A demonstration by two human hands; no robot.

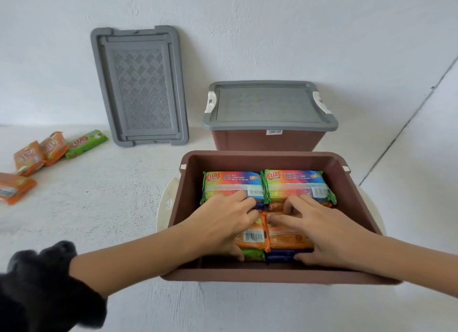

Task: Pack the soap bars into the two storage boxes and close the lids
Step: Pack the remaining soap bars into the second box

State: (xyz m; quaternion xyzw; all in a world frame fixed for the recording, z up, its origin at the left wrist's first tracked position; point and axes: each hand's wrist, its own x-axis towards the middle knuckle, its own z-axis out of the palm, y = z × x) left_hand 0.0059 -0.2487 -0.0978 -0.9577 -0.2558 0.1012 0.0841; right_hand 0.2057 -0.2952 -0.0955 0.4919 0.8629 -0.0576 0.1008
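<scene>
- "KUAT", brand logo: on two rainbow packs (231, 186) in open box (260, 155), also on green pack (86, 143) far left.
- Small lines beside logo: too blurred to read.
- Barcodes, digits unreadable: rainbow packs, orange pack (252, 236), sticker (274, 132) on closed box (267, 142).

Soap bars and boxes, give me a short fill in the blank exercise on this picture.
The left hand and right hand grip soap bars inside the near box, which has no ____ on it.
The far box carries a fitted lid coloured ____.
The spare lid leans against the ____.
The loose soap bars lie to the person's ____.
Missing words: lid, grey, wall, left.
</scene>
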